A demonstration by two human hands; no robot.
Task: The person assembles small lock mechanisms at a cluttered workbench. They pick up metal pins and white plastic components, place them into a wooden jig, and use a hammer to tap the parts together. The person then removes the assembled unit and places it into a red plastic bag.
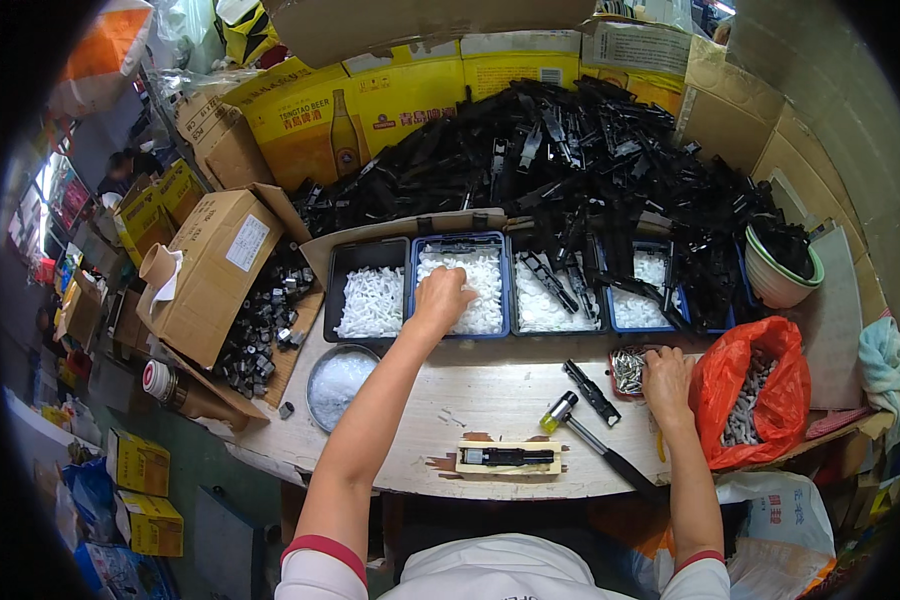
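My left hand (pixel 443 298), fingers curled, reaches into the second tray (pixel 459 337), which is filled with small white plastic parts (pixel 483 300); what its fingertips hold is hidden. Over on the right, my right hand (pixel 668 380) bends its fingers at the edge of a small red dish (pixel 630 394) of thin metal pins (pixel 627 370). Whatever lies between those fingers does not show. In front of me a black part (pixel 510 457) lies in a pale wooden holder (pixel 466 470). Beside it are a hammer (pixel 598 438) with a yellow face and another black part (pixel 591 393).
A large heap of black parts (pixel 570 140) covers the back, spilling over the trays. A red bag (pixel 715 400) of grey pieces sits at right, below a green-rimmed bowl (pixel 780 280). At left are a round metal bowl (pixel 338 385) and a cardboard box (pixel 215 270) by dark blocks.
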